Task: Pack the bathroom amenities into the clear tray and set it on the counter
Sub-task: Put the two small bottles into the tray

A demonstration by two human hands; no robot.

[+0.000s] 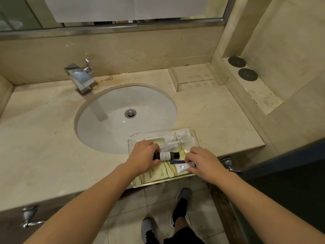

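Observation:
A clear tray (194,136) sits at the front edge of the marble counter (44,138), right of the sink, partly overhanging the edge. Inside lie white sachets (177,136), a yellow striped packet (168,170), a dark blue stick (176,161) and a small white tube (183,167). My left hand (144,156) grips the base of a small dark bottle (167,155) with a white label, lying on its side in the tray. My right hand (202,162) pinches the white tube at the tray's right side.
A white oval sink (109,127) with a chrome faucet (80,78) fills the middle of the counter. A clear holder (197,81) with round holes stands at the back right. Two dark round discs (242,67) lie on the right ledge. A dark door (281,182) is at the right.

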